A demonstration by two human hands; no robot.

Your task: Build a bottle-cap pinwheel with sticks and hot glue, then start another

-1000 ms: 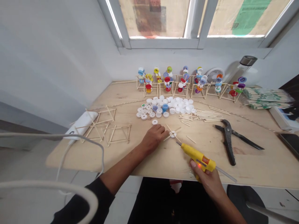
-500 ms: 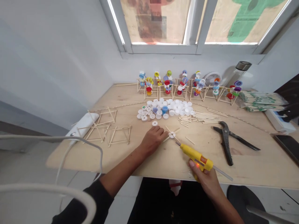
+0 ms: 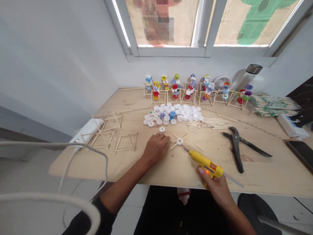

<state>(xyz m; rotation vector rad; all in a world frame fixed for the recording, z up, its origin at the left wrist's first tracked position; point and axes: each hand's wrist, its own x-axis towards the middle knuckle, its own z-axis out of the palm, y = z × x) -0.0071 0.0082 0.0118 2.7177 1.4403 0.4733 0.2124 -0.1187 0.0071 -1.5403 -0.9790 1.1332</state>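
My left hand (image 3: 156,148) rests on the plywood board (image 3: 117,163), holding nothing, its fingertips a little to the left of a star of wooden sticks glued around a white bottle cap (image 3: 179,141). My right hand (image 3: 215,184) is shut on a yellow hot glue gun (image 3: 205,164). A glue stick (image 3: 233,180) juts from the gun's rear, and its metal nozzle points toward the cap, a short way off. A single white cap (image 3: 162,129) lies above my left hand.
A heap of bottle caps (image 3: 171,114) and loose sticks (image 3: 207,123) lie ahead. Black pliers (image 3: 236,147) are to the right, stick frames (image 3: 105,137) to the left. Colourful cap-and-stick models (image 3: 176,89) line the back, by a white power strip (image 3: 86,130) and cable.
My left hand has slid left, away from the sticks and cap, which stay in place. The glue gun in my right hand has barely moved.
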